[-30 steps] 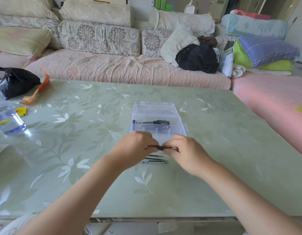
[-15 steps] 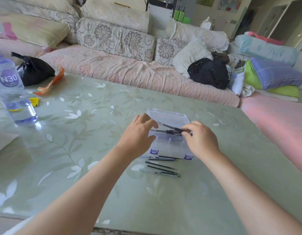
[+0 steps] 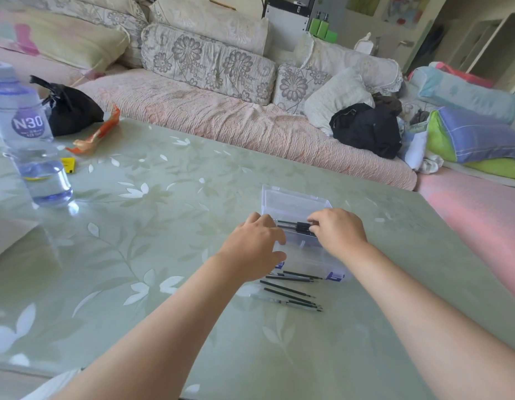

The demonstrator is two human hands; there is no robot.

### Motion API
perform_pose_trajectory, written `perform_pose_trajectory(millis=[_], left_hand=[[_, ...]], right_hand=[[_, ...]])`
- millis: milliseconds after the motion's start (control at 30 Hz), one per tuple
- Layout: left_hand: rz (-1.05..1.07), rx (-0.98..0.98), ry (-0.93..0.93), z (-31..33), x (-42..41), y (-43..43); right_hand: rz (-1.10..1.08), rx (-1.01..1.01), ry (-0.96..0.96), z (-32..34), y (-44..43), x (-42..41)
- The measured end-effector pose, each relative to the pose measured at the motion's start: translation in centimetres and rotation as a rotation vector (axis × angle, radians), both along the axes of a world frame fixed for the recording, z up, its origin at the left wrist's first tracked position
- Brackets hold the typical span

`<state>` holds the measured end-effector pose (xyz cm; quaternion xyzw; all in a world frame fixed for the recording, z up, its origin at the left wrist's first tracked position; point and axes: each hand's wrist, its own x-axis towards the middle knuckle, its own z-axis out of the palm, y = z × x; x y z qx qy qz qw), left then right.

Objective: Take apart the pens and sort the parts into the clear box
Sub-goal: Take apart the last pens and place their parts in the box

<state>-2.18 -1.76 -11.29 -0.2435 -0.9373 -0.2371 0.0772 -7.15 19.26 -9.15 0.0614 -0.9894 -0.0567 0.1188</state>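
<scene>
1. Clear box [image 3: 305, 255] sits open in the middle of the green leaf-print table [image 3: 163, 226]. Its lid is tipped back at the far side and two blue latches are on the near edge.
2. Pen [image 3: 296, 226] is black with a thin pale front end. It lies crosswise over the box's far section, black clip end to the right. Can't tell if it rests in the box or is held just above it.
3. Refills [image 3: 289, 290] are several thin black sticks on the table just in front of the box, loosely parallel.
4. Left hand [image 3: 250, 246] is over the box's left edge, fingers close together and loosely bent, tips at the pen's left end. The thumb is against the box's near wall. Can't tell if it's pinching.
5. Right hand [image 3: 340, 233] has its fingers curled down, tips pinching the pen's black right end.
6. Water bottle [image 3: 28, 134] stands far left, well apart.
</scene>
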Motion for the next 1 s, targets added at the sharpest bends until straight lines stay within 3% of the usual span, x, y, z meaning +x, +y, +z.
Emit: perform_pose_trajectory(millis=[100,267,367,533,633,833,1000], left_hand=[[0.003,0.001,0.005,0.1,-0.1,-0.1],[0.002,0.001,0.008,0.1,0.1,-0.1],[0.004,0.008,0.008,0.4,0.3,-0.4],[0.000,0.033,0.052,1.2,0.9,-0.4],[-0.018,0.050,0.010,1.8,2.0,-0.2],[-0.052,-0.016,-0.192,1.5,4.8,-0.8],[-0.071,-0.171,-0.235,1.4,5.8,-1.0]], right_hand=[[0.010,0.038,0.035,-0.5,0.3,0.6],[0.053,-0.004,-0.100,-0.4,0.6,1.2],[0.073,-0.006,-0.051,0.4,0.8,2.0],[0.259,-0.227,0.070,1.5,-0.3,5.8],[0.361,-0.298,0.021,1.2,-0.9,9.0],[0.366,-0.217,-0.212,-0.1,-1.0,12.4],[0.330,-0.126,-0.241,-0.7,-1.3,13.3]])
